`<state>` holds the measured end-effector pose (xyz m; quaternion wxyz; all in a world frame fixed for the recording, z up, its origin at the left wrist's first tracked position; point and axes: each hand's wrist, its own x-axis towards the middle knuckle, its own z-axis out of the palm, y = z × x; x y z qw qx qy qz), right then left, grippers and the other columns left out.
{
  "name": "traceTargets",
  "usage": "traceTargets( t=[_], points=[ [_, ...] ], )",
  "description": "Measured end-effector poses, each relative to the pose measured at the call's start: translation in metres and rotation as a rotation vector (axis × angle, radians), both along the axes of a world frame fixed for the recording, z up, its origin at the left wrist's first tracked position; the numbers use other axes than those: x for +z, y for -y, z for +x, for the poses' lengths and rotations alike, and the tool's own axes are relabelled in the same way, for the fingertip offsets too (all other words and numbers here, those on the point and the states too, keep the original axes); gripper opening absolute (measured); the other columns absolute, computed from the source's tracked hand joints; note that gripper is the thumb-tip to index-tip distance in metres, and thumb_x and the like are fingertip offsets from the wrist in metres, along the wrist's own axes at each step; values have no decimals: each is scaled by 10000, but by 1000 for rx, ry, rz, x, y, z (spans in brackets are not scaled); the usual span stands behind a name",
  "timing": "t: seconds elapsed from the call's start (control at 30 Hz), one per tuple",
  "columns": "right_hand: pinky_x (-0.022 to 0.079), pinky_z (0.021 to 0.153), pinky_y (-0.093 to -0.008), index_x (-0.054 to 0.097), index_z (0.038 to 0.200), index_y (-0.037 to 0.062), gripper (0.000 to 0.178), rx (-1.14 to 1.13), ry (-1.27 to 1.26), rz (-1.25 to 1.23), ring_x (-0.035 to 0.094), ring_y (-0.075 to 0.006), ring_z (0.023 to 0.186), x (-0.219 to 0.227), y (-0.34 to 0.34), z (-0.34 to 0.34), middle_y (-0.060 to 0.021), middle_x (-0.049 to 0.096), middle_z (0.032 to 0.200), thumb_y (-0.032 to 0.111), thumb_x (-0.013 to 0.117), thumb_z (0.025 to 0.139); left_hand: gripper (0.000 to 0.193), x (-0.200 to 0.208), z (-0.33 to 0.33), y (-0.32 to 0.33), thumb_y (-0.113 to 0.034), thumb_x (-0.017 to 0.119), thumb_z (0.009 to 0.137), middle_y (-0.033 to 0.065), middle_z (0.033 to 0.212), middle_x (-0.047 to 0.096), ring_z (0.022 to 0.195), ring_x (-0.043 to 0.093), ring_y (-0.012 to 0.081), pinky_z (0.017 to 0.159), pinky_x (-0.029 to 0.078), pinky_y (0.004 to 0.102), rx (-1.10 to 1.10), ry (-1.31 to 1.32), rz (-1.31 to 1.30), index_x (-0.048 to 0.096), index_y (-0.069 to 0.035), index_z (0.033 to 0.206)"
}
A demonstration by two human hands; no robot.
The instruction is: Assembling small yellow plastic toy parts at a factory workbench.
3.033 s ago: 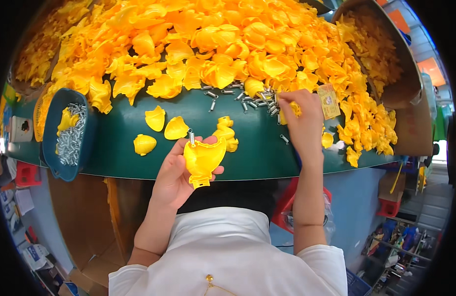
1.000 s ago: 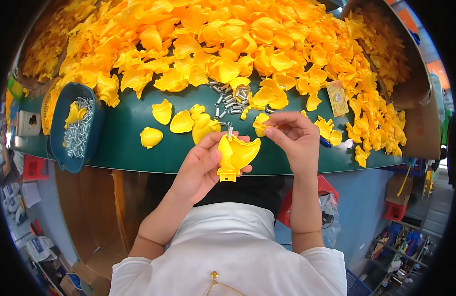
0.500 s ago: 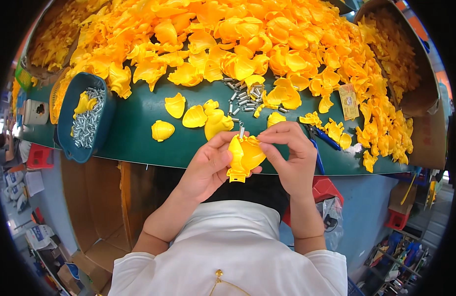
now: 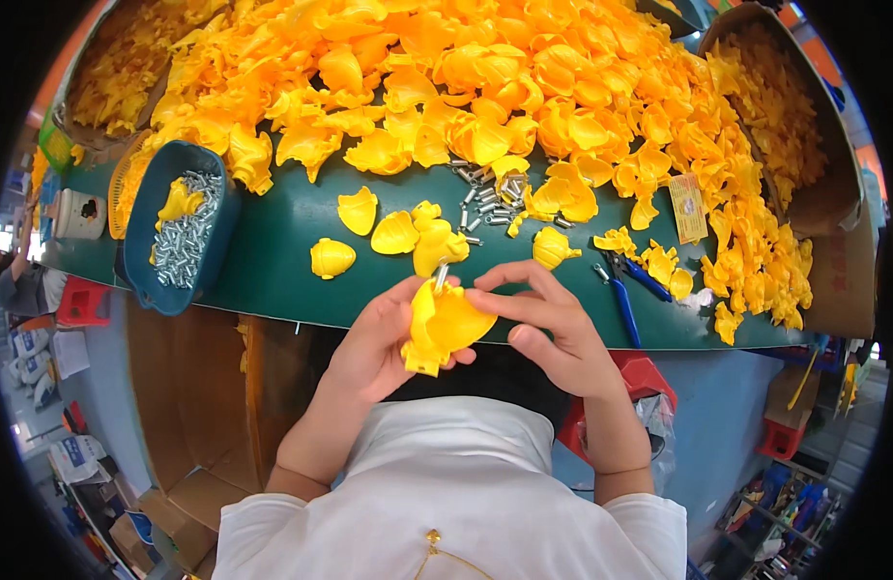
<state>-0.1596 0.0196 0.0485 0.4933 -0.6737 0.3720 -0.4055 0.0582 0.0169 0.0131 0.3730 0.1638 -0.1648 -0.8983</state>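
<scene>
My left hand (image 4: 374, 338) is closed around a hollow yellow plastic shell (image 4: 448, 324), its concave side facing up. A small silver metal cylinder (image 4: 441, 277) stands at the shell's far end. Beside the shell, my right hand (image 4: 553, 333) has its fingers stretched out and the thumb apart; its fingertips rest at the shell's right edge. Just beyond the hands lie several loose yellow pieces, among them a rounded one (image 4: 331, 258) and a knobbed one (image 4: 555, 248). More silver cylinders (image 4: 493, 198) are scattered on the green tabletop (image 4: 292, 208).
A large heap of yellow shells (image 4: 446, 87) covers the far tabletop. At left stands a teal bin (image 4: 137, 246) of silver metal pieces. Blue-handled pliers (image 4: 624, 304) lie at right, by a paper card (image 4: 688, 208). Cardboard boxes (image 4: 843, 222) of yellow pieces flank the heap.
The shell and my left hand have shifted left and a little nearer to me. My right hand's thumb and finger, pinched at the shell before, have spread apart.
</scene>
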Motion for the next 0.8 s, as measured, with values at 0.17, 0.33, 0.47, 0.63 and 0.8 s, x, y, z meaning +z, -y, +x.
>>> traceTargets(
  t=[0.17, 0.33, 0.47, 0.63, 0.8],
  points=[
    [429, 888, -384, 607, 1099, 53, 366, -235, -393, -435, 534, -287, 1049, -10, 19, 22, -102, 592, 1096, 27, 657, 737, 470, 3, 20, -11, -311, 576, 878, 207, 1295, 446, 1005, 583, 411, 825, 520, 451, 176, 57, -61, 410, -66, 1243],
    [415, 921, -400, 576, 1160, 110, 490, -147, -828, -693, 477, -281, 1115, -20, 40, 28, -78, 525, 1183, 24, 669, 686, 455, -1, 32, -8, -286, 555, 897, 243, 1383, 325, 1113, 517, 415, 912, 468, 455, 255, -27, 35, 389, -69, 1260],
    [406, 919, -375, 602, 1129, 125, 491, -79, -792, -544, 493, -268, 1036, -14, 52, 15, -84, 523, 1043, 76, 703, 651, 441, -5, 27, -5, -265, 588, 880, 278, 1393, 275, 1173, 469, 408, 958, 433, 432, 252, -60, -35, 412, -87, 1244],
    [404, 917, -370, 629, 1062, 112, 409, -37, -839, -577, 499, -256, 1042, -8, 63, 9, -76, 523, 1114, 79, 691, 660, 503, -14, 21, -1, -246, 638, 836, 261, 1365, 329, 1154, 485, 402, 963, 425, 426, 169, -86, -64, 413, -72, 1251],
    [397, 939, -370, 633, 991, 85, 249, 75, -869, -628, 488, -249, 1101, -8, 59, 11, -68, 521, 1195, 117, 560, 754, 781, -14, 23, -5, -253, 715, 723, 155, 1285, 456, 1052, 552, 348, 910, 464, 407, 213, -35, -30, 311, -33, 1354]
  ],
)
